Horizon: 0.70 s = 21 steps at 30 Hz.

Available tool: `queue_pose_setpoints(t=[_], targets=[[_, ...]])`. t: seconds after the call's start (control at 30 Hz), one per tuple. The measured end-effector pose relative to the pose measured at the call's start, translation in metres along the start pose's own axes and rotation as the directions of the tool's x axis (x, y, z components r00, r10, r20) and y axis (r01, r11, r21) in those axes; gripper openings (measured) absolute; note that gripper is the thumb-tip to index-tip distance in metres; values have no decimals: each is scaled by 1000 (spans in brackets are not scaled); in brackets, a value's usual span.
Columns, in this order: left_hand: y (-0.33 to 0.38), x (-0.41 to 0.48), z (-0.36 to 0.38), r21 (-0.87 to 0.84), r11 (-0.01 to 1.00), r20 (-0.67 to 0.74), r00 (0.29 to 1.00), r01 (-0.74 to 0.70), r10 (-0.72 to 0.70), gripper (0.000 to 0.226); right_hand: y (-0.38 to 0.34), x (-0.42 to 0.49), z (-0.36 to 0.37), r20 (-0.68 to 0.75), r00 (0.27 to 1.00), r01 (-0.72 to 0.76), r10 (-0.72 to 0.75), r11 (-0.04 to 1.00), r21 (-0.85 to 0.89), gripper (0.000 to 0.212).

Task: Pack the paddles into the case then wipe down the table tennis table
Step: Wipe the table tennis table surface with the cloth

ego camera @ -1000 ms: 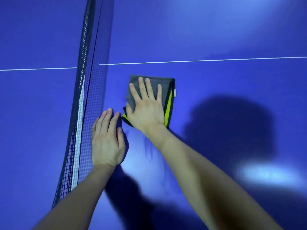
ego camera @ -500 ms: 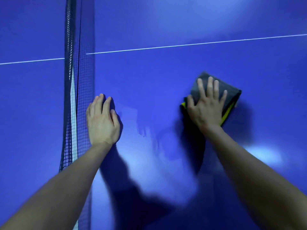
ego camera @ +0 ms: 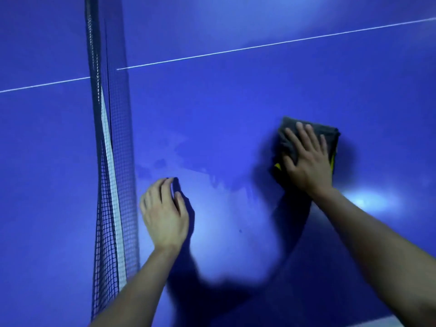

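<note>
Right hand (ego camera: 306,159) spread flat, fingers splayed, pressing a folded grey cloth (ego camera: 328,135) onto the blue table (ego camera: 236,102), gripping nothing. Left hand (ego camera: 165,213) resting flat, fingers slightly curled, empty, just beside the net (ego camera: 108,185). Likely risks: snagging that net, leaving streaks. Open room rightward and ahead. No paddles or case visible.

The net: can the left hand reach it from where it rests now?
Probably yes. The left hand lies flat on the blue table just beside the net, with only bare surface between them. The right hand and the cloth are farther off and block nothing.
</note>
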<state>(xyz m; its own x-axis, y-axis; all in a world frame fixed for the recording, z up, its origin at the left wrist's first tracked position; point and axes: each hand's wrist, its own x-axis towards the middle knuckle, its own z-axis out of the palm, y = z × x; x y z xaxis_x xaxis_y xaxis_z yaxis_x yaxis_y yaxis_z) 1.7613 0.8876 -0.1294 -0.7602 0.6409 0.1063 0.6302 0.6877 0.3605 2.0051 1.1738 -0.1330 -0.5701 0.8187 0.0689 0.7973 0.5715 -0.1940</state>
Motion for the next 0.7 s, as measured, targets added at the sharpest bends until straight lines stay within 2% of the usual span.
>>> queue_pose_setpoints(t=[0.1,0.17,0.27,0.33,0.4,0.47,0.57,0.7], targets=[[-2,-33,-4,-16,1000,12,1000,-4,4,37,5,-10,-3,18,970,-240,242,968,-74,75],[-8,-52,-8,-25,999,11,1000,21,-21,37,-48,-9,6,22,966,-256,259,963,-82,78],[-20,-75,-13,9,1000,36,999,22,-23,38,-160,-22,23,82,997,-1,6,999,-50,81],[-28,-86,-15,47,999,58,998,3,-6,39,-229,-36,30,162,972,176,-170,984,-26,81],[-29,-96,-17,85,996,69,998,-1,-5,40,-263,-45,32,216,938,278,-271,961,-1,79],[-23,-106,-19,104,995,70,998,-2,-5,41,-252,-44,34,186,926,328,-328,944,31,77],[-12,-123,-19,91,995,76,997,-32,25,43,-172,-55,25,86,938,330,-337,940,86,78],[-5,-147,-15,79,996,121,992,-35,26,50,-2,-93,-3,-2,1000,20,-20,1000,8,78]])
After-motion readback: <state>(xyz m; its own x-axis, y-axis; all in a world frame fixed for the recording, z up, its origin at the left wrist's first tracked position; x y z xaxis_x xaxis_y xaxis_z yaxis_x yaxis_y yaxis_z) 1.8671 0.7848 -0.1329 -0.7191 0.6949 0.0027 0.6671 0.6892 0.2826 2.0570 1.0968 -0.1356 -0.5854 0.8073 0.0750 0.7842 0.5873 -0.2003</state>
